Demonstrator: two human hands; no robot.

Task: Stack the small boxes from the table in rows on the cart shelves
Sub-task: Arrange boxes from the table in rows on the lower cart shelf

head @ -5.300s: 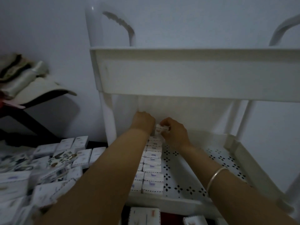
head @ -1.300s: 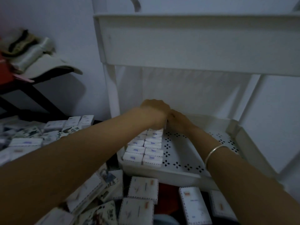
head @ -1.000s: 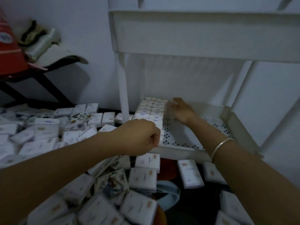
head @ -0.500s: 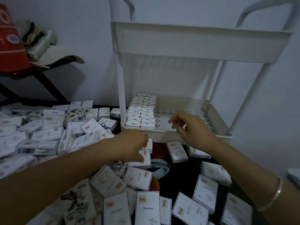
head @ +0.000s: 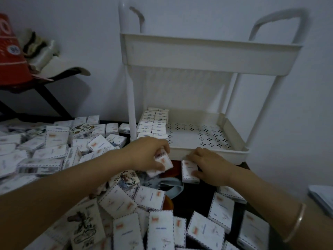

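Observation:
A white two-shelf cart [head: 209,152] stands at the back of the dark table. Two rows of small white boxes [head: 155,123] fill the left side of its lower perforated shelf. Many more small boxes [head: 124,204] lie scattered over the table. My left hand [head: 146,156] grips one small box [head: 164,162] just in front of the cart's lower rim. My right hand [head: 207,166] rests on another small box [head: 188,171] lying on the table, thumb along its side and fingers over its far end.
A dark side table with a red bag [head: 10,56] and pale cloth items [head: 45,56] stands at the left by the wall. A pale blue round object [head: 173,186] lies among the boxes. The cart's top shelf [head: 207,55] overhangs the lower one.
Both hands have left the cart shelf and come down to the table. My left hand has picked up a box, and my right hand has dropped onto another.

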